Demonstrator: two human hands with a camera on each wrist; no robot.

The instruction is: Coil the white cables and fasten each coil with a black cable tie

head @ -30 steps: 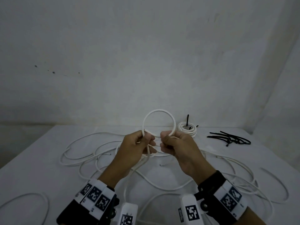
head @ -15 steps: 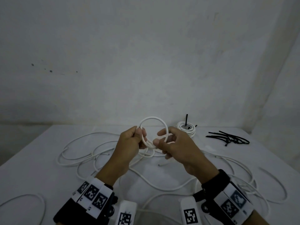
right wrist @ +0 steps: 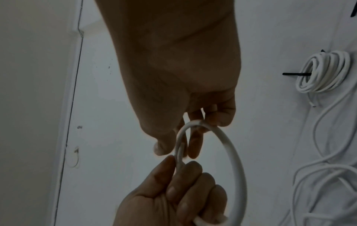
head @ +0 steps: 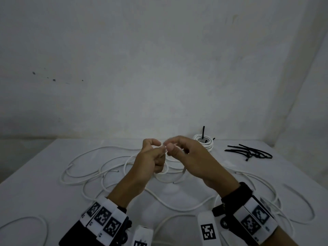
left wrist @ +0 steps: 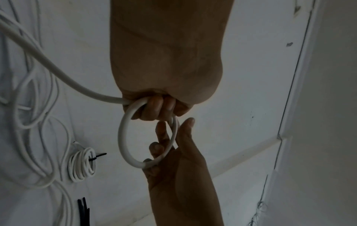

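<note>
Wrists lowest in the head view, both hands raised over the table (head: 44,174). Left hand (head: 150,160), fingers curled tight, grips the white cable (left wrist: 123,137) where its first loop crosses itself; the free run trails away to the person's left. Right hand (head: 191,157), fingers loosely bent and mostly extended, pinches the opposite arc of that loop between thumb and fingertips (right wrist: 195,146). Loop plane stands roughly upright between the two hands, its opening facing the left wrist camera, so the next turn probably feeds from the left-hand side. Beyond the hands, loose cables (head: 99,166) sprawl on the table; farther, right of centre, a finished coil (head: 204,142) with its tie upright, and spare black cable ties (head: 248,151) nearest the right hand.
</note>
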